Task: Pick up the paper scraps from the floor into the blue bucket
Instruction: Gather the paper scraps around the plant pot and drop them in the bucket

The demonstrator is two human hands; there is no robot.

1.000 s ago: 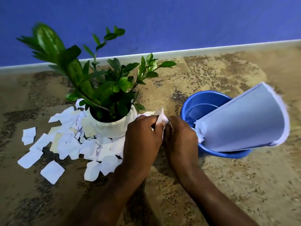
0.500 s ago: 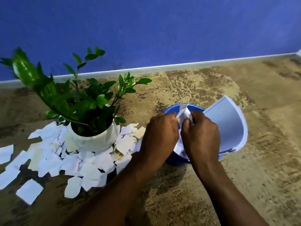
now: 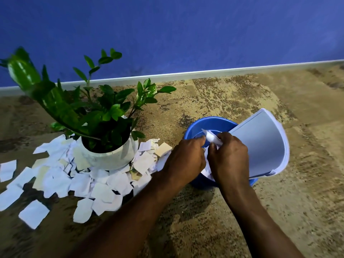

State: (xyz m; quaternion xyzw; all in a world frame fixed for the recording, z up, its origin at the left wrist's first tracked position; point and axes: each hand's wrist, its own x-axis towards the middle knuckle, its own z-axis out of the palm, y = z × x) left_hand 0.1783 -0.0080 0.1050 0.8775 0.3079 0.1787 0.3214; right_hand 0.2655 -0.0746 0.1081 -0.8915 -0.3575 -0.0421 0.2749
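Note:
My left hand and my right hand are close together over the near rim of the blue bucket. Both pinch a bunch of white paper scraps that sticks up between them above the bucket's opening. More white paper hangs below the hands against the bucket's wall. A wide litter of white and cream paper scraps lies on the floor to the left, around the plant pot.
A white pot with a leafy green plant stands amid the scraps, left of the bucket. A bent stack of white sheets leans in the bucket's right side. Behind runs a blue wall with pale skirting; brown speckled floor lies to the right.
Both hands carried the held scraps rightward from beside the pot to above the bucket's opening. The view has shifted, so pot and bucket sit differently in frame.

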